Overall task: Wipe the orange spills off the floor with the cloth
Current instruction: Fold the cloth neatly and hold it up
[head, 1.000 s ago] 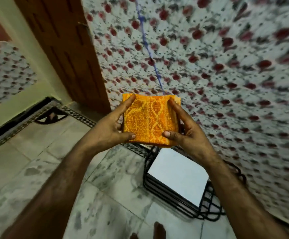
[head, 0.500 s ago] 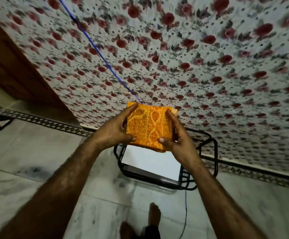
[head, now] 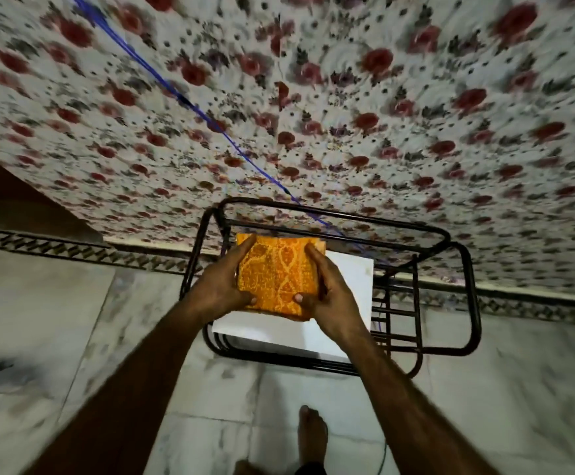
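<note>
Two hands hold the folded orange cloth (head: 276,272) in the head view, the only view there is. The left hand (head: 224,289) grips its left edge and the right hand (head: 327,296) its right edge. On each, the thumb lies across the near edge and the fingers run up along the side.

That grip is the same as a second ago; what has changed is the setting. A second ago the black rack (head: 467,303) sat below and to the right of the cloth, with a brown door well to the rack's left. Half a second ago the rack had drawn in under the hands. Now the cloth hangs directly over the rack, above the white panel (head: 351,279) lying on it, and the door has nearly gone from view. Whether the cloth touches the panel cannot be told.

The marble floor (head: 73,320) around the rack shows grey veining and a dark smudge well to the rack's left, but no orange spill. A bare foot (head: 310,430) stands on the near side of the rack.

Judging by this, no wiping is under way. The cloth looks bound for the rack, so the spills are either cleaned already or out of view.
</note>
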